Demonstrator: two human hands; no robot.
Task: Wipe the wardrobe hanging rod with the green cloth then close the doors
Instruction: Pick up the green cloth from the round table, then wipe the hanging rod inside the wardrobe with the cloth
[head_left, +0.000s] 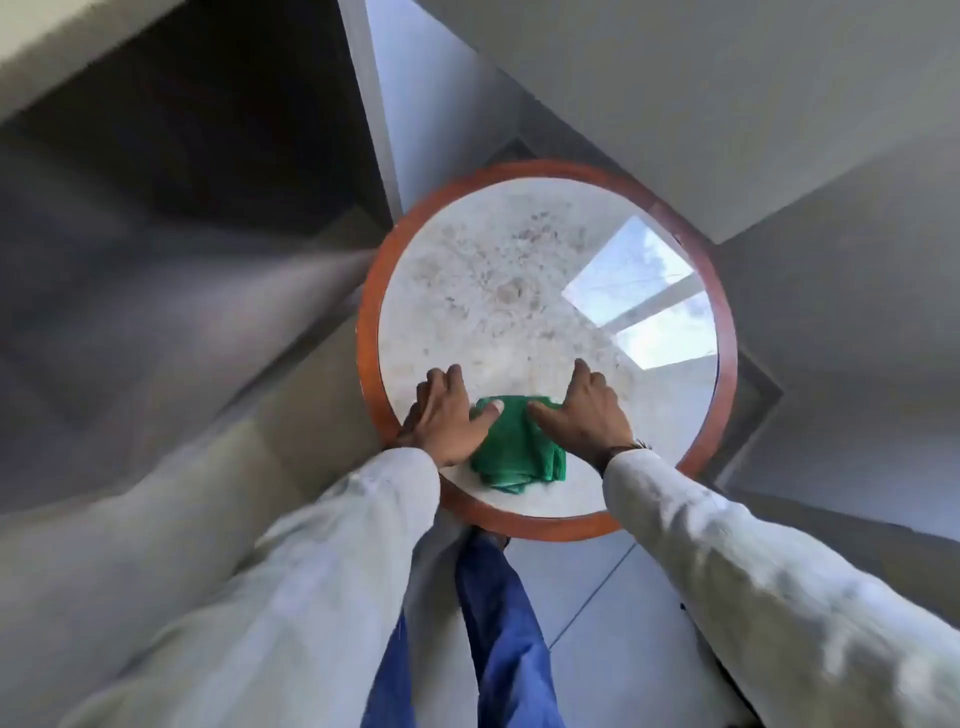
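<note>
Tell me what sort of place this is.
Probably a room in a home: a round table with a wooden rim and glossy stone-like top, a tiled floor, and plain pale walls. No wardrobe is clearly visible.

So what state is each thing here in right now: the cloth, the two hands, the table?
green cloth: folded, lying flat on the table near its front edge.
left hand: open, fingers spread, thumb resting on the cloth.
right hand: open, flat, thumb touching the cloth.
round table: marble-like top in a wooden rim, glossy, reflecting a window.
</note>
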